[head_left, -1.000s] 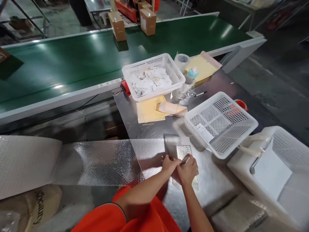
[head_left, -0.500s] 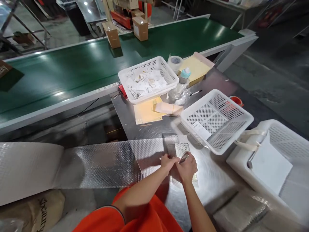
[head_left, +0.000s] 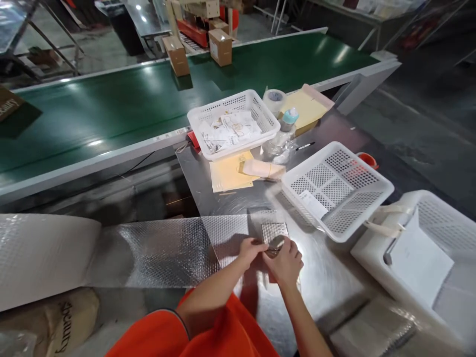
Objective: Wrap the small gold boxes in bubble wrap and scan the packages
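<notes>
A long sheet of clear bubble wrap [head_left: 167, 253] runs from the left onto the metal table. On its right end lies a flat, bubble-wrapped packet [head_left: 274, 229]; what is inside cannot be made out. My left hand [head_left: 251, 252] pinches the wrap at the packet's left side, thumb and fingers closed. My right hand [head_left: 286, 263] curls over the packet from the right, its fingers closed round the wrap. Both hands nearly touch, and they cover the packet's lower part.
The bubble wrap roll [head_left: 44, 258] sits at left. Beyond the hands are a white basket of papers [head_left: 197, 131], yellow envelopes [head_left: 225, 173], a tape roll [head_left: 274, 99] and another white basket [head_left: 338, 235]. A green conveyor [head_left: 122, 104] carries cardboard boxes [head_left: 220, 48].
Both hands have shifted slightly left with the packet between them. The wrap under my fingers has folded, and the packet looks narrower. The view has moved a little.
</notes>
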A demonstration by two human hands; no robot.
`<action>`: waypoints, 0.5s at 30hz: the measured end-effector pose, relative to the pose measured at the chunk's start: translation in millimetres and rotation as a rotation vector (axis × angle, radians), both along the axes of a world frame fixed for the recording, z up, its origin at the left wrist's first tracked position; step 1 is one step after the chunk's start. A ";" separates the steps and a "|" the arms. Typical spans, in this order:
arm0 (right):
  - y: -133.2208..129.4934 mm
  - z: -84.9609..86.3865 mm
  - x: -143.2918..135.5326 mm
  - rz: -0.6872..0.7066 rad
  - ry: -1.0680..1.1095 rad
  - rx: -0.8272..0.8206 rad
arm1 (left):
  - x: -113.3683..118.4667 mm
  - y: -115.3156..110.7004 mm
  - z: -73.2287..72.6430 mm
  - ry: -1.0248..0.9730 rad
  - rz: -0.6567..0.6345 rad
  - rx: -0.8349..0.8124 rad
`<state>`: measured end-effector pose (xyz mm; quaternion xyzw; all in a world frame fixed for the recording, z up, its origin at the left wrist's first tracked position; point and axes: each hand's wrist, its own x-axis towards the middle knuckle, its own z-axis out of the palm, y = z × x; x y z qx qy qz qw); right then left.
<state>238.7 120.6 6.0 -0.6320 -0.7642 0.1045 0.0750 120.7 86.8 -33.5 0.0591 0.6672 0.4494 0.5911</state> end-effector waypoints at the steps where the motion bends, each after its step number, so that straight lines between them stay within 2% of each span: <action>1: 1.3 3.0 5.6 0.111 0.031 -0.006 | -6.2 -5.3 -1.0 -0.023 0.000 -0.008; 3: 3.3 6.0 13.6 0.324 0.133 -0.016 | -18.9 -17.1 -4.5 -0.037 0.010 -0.040; 5: 0.8 4.1 12.0 0.420 0.221 -0.020 | -30.4 -27.4 -9.5 -0.004 0.021 -0.088; 7: -8.1 -0.7 -0.6 0.411 0.214 -0.012 | -39.5 -33.5 -14.8 0.057 0.021 -0.132; 10: -29.7 -7.0 -30.0 0.321 0.036 0.019 | -47.2 -35.4 -19.4 0.186 0.024 -0.150; 13: -48.6 -7.0 -53.5 0.242 -0.097 0.002 | -46.5 -35.7 -14.8 0.269 0.047 -0.105; 15: -56.1 -3.5 -61.6 0.232 -0.133 -0.011 | -42.7 -38.7 -6.4 0.238 0.055 -0.042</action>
